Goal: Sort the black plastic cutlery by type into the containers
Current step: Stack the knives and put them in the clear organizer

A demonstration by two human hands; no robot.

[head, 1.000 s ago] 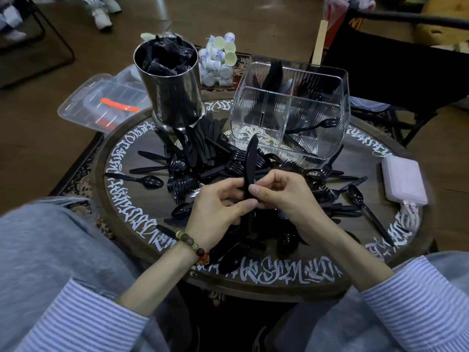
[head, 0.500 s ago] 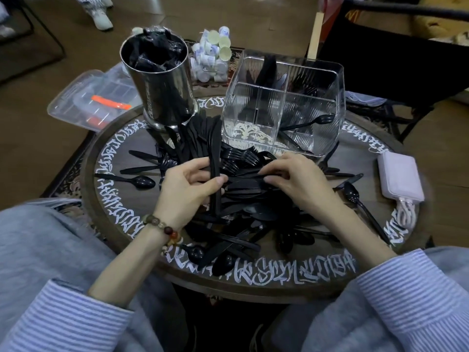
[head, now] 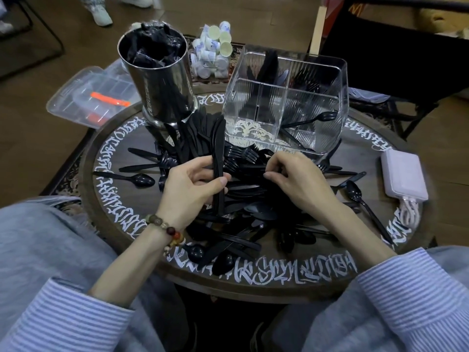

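One head-worn, wide-angle view looks forward and steeply down from close above the round table (head: 253,288). The fingers (head: 272,175) sit mid-frame, laps and striped sleeves (head: 416,298) below them, floor beyond them at the top.

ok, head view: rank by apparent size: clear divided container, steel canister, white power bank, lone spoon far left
1. clear divided container
2. steel canister
3. white power bank
4. lone spoon: long but thin, so smallest in area; the wide-angle lens makes 3 versus 4 less sure.
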